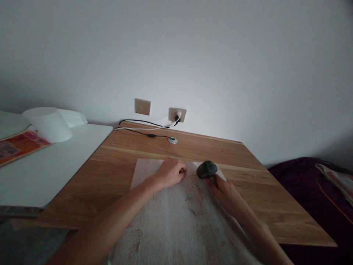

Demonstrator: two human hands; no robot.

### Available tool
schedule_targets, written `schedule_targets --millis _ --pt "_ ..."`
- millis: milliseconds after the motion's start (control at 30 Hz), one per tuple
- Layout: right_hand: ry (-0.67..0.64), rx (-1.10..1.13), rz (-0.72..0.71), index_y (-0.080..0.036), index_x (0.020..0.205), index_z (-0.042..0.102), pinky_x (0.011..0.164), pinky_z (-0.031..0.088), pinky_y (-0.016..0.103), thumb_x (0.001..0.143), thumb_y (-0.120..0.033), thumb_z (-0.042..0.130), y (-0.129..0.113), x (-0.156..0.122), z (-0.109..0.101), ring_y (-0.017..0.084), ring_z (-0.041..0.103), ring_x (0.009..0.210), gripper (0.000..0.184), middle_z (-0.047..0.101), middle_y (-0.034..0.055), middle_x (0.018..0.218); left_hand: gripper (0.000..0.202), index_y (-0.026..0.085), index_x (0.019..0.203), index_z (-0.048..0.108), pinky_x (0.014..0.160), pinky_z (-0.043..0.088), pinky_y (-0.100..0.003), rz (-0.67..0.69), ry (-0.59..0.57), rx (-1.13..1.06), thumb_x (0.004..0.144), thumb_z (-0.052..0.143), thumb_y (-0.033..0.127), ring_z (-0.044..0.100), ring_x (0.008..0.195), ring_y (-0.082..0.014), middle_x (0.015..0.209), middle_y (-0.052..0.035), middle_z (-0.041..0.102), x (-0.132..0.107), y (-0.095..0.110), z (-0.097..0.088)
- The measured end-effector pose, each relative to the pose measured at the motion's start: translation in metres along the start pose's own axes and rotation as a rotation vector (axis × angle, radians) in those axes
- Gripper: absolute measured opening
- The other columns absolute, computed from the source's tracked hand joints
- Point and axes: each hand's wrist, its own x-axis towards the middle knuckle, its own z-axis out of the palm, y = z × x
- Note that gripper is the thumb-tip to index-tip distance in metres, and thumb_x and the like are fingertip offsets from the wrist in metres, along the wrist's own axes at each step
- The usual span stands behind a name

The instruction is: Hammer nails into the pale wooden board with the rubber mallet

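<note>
A pale wooden board (171,224) lies on the brown table. Over its far part, my left hand (172,172) is closed in a pinch, its fingertips near the board; whatever they hold is too small to name. My right hand (224,189) grips a mallet (207,169) close to its dark, blunt head, which hovers to the right of my left hand. Between and below the hands, several thin, shiny bits of metal (192,211) are scattered on the board; they look like bent nails or wire.
Black and white cables (146,129) run along the table's back edge to a wall socket (178,115). A white side table (82,154) at left carries a white roll (51,125) and an orange-red packet (22,145). Dark purple fabric (298,180) lies at right.
</note>
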Motion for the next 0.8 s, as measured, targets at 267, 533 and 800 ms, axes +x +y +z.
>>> schedule_targets --millis 267,533,800 --pt "-0.112 0.013 -0.067 -0.025 0.098 0.064 0.075 0.046 0.037 0.103 -0.044 0.042 -0.036 0.016 -0.008 0.031 0.074 0.092 0.030 0.078 0.0116 0.093 0.038 0.018 0.113 0.069 0.091 0.052 -0.035 -0.035 0.032 0.021 0.077 0.080 0.023 0.069 0.106 -0.0281 0.111 -0.0093 0.073 -0.004 -0.001 0.000" --pt "-0.099 0.033 0.033 -0.024 0.093 0.062 0.070 0.049 0.036 0.100 -0.048 0.042 -0.016 0.014 -0.018 0.031 0.074 0.082 0.032 0.076 0.0109 0.083 0.038 0.018 0.118 0.066 0.098 0.051 -0.039 -0.011 0.025 0.035 0.083 0.079 0.026 0.065 0.114 -0.0294 0.122 -0.0110 0.068 -0.005 -0.001 0.000" --pt "-0.068 0.081 0.168 -0.025 0.085 0.064 0.063 0.050 0.035 0.094 -0.045 0.044 0.023 -0.004 -0.016 0.031 0.075 0.072 0.029 0.074 0.0081 0.069 0.012 0.019 0.107 0.074 0.101 0.046 -0.042 0.286 0.065 0.158 0.096 0.071 0.023 0.063 0.114 -0.0264 0.112 -0.0072 0.075 -0.006 -0.001 0.000"
